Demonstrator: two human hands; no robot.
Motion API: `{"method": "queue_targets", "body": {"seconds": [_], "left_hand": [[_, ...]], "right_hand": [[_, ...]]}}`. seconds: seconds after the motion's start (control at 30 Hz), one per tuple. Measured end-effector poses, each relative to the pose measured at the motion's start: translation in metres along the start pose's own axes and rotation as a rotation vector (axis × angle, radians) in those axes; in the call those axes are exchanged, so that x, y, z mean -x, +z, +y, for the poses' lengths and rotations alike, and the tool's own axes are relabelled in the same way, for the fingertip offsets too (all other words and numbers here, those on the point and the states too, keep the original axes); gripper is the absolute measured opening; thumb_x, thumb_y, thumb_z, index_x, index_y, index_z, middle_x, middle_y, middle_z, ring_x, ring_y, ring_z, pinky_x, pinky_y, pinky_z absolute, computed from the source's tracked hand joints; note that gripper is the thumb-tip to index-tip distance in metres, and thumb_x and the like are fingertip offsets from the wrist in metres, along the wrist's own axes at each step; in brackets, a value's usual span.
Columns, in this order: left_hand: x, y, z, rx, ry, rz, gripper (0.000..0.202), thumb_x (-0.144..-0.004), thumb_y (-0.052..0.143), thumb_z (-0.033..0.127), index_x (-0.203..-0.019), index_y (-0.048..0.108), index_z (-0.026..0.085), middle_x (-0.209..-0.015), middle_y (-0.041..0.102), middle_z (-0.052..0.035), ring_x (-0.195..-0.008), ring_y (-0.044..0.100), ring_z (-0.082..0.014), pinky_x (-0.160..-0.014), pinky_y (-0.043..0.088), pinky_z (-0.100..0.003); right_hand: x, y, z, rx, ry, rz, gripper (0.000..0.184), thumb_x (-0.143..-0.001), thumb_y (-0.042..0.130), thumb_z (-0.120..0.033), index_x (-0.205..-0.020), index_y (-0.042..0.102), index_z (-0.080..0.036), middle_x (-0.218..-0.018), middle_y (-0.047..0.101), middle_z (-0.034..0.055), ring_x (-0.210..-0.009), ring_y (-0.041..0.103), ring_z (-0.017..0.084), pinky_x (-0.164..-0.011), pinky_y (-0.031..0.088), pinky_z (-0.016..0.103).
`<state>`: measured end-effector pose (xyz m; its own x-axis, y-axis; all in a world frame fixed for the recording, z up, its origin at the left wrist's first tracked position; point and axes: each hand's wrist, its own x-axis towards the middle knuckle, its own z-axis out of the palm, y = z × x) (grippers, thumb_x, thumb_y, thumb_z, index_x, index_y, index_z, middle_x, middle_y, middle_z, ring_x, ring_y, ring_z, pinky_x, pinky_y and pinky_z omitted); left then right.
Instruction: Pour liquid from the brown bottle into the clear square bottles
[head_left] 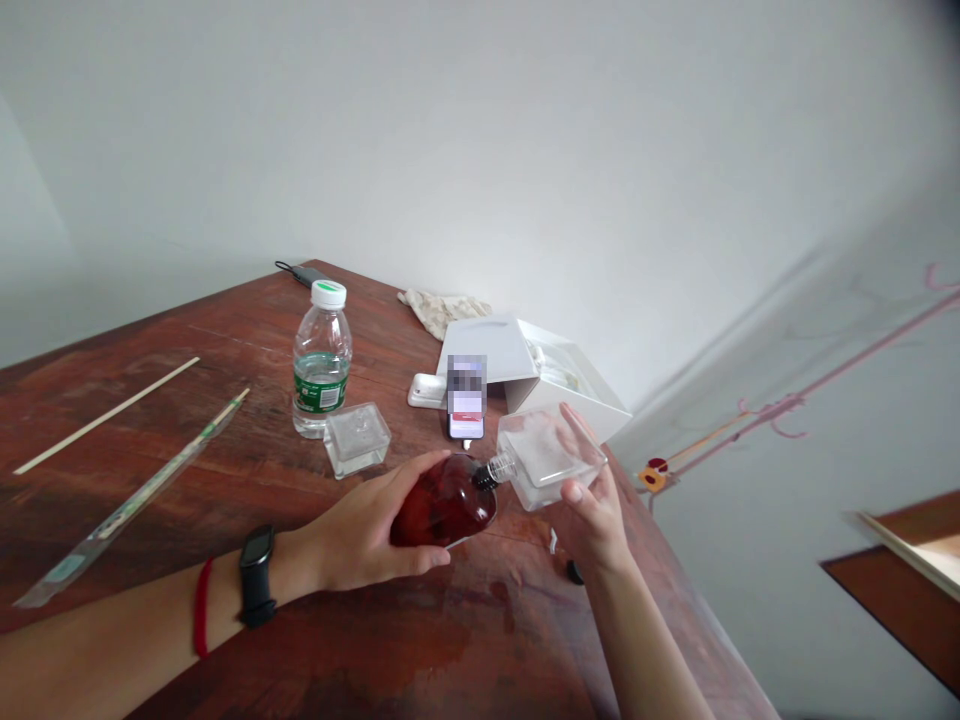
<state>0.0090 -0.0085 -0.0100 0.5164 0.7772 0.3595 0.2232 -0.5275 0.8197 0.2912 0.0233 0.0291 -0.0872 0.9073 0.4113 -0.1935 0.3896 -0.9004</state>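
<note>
Head view: I see the left hand (pixel 371 520) wrapped round a dark red bottle (pixel 450 505), the right hand (pixel 600 525) gripping a clear square bottle (pixel 551 460). Both tilted above the table (pixel 337 655), mouths seemingly meeting. Red one's probably heavier, stiff, slick if wet; hold round the body. Clear one's likely lighter, breakable; take the flat sides. Reddish wooden top, damp-looking spots in front. Plain pale wall (pixel 480 150) behind.

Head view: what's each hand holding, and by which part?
Left hand holds the dark red bottle around its body; right hand holds the clear square bottle by its body, at the end away from its neck.
</note>
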Motion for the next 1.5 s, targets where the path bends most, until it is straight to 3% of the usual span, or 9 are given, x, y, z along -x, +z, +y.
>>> {"method": "queue_targets", "body": {"seconds": [0.37, 0.63, 0.83, 1.5], "left_hand": [[0.0005, 0.0000, 0.0002, 0.014, -0.019, -0.010, 0.090, -0.086, 0.080, 0.054, -0.159, 0.037, 0.026, -0.156, 0.058, -0.0130, -0.139, 0.060, -0.0375, -0.117, 0.048, -0.053], [0.0007, 0.0001, -0.0001, 0.001, -0.009, -0.003, 0.091, -0.086, 0.080, 0.054, -0.160, 0.036, 0.025, -0.158, 0.056, -0.0143, -0.140, 0.058, -0.0374, -0.118, 0.047, -0.053], [0.0002, -0.0002, 0.0001, 0.000, -0.010, -0.012, 0.091, -0.086, 0.080, 0.053, -0.160, 0.036, 0.024, -0.157, 0.057, -0.0150, -0.139, 0.060, -0.0378, -0.117, 0.049, -0.053], [0.0013, 0.0000, 0.0021, -0.007, -0.007, -0.019, 0.092, -0.087, 0.079, 0.055, -0.160, 0.034, 0.023, -0.157, 0.056, -0.0158, -0.139, 0.059, -0.0387, -0.117, 0.048, -0.054]], "right_hand": [[-0.0008, 0.0026, -0.0025, -0.021, 0.006, 0.007, 0.096, -0.067, 0.095, -0.049, -0.152, 0.055, -0.032, -0.139, 0.072, 0.0110, -0.124, 0.069, 0.035, -0.104, 0.055, 0.051], [0.0008, 0.0035, -0.0035, -0.002, -0.001, 0.018, 0.096, -0.067, 0.094, -0.051, -0.153, 0.055, -0.031, -0.134, 0.074, 0.0127, -0.124, 0.069, 0.037, -0.106, 0.055, 0.054], [0.0015, 0.0048, -0.0036, 0.026, 0.016, 0.028, 0.087, -0.068, 0.091, -0.055, -0.145, 0.063, -0.027, -0.137, 0.073, 0.0145, -0.125, 0.069, 0.038, -0.106, 0.054, 0.057], [0.0028, 0.0010, -0.0021, 0.027, 0.001, 0.016, 0.091, -0.067, 0.092, -0.058, -0.147, 0.060, -0.029, -0.140, 0.071, 0.0138, -0.131, 0.065, 0.040, -0.110, 0.050, 0.061]]}}
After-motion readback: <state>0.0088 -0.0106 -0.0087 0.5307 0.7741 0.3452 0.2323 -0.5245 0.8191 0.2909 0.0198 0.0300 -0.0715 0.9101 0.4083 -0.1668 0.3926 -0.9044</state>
